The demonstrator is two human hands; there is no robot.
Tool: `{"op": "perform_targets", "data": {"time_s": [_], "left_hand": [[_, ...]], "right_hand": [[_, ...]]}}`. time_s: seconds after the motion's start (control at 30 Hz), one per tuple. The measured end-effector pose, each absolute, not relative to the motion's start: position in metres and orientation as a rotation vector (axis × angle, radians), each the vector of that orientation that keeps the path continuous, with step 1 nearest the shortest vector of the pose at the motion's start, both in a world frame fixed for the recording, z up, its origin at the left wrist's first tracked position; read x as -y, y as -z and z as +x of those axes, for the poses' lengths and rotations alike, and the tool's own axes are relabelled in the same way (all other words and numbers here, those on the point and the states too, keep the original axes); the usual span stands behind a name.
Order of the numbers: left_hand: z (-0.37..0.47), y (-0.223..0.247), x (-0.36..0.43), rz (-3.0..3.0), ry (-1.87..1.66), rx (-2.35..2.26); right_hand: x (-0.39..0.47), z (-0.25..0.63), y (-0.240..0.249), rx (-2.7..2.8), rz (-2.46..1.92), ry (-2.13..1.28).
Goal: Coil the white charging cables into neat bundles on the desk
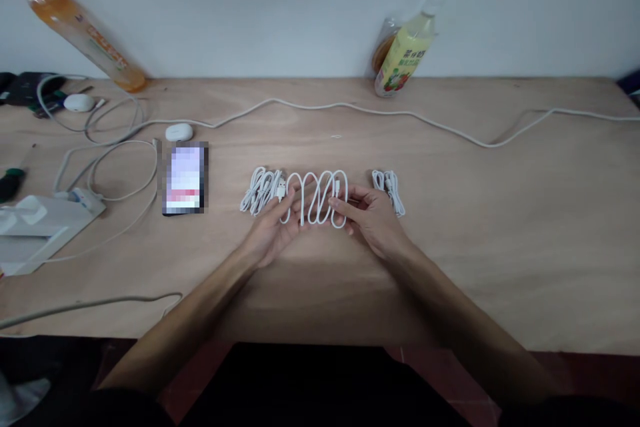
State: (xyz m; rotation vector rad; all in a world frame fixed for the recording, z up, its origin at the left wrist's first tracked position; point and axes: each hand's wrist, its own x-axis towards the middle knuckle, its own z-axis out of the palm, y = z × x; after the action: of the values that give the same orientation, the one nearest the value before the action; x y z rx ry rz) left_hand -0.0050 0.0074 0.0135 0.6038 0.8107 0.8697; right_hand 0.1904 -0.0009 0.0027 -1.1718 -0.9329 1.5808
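Observation:
A loosely coiled white cable (320,200) is stretched between my two hands above the table. My left hand (275,227) holds its left end by the USB plug, thumb on top and fingers beneath the loops. At the coil's right side, my right hand (373,217) pinches the loops near the other plug. Just beyond my left hand lies a pile of bundled white cables (259,192). Another small group of bundled white cables (393,192) rests behind my right hand, partly hidden by it.
A phone (184,180) and a white earbud case (179,132) lie left. A long white cord (350,105) crosses the table (500,233). Orange (85,40) and yellow (407,53) drink bottles stand by the wall. A white power strip (45,227) sits far left among cords.

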Motion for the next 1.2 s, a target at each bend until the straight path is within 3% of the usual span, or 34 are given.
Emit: {"op": "perform_targets", "data": {"time_s": [0.47,1.2], "left_hand": [[-0.009,-0.023,-0.016,0.243,-0.921,-0.619],[-0.017,-0.018,-0.018,0.279,-0.894,-0.527]], "right_hand": [[-0.004,0.195,-0.002,0.996,-1.211,-1.483],[-0.006,0.199,-0.004,0.930,-1.118,-1.611]]}}
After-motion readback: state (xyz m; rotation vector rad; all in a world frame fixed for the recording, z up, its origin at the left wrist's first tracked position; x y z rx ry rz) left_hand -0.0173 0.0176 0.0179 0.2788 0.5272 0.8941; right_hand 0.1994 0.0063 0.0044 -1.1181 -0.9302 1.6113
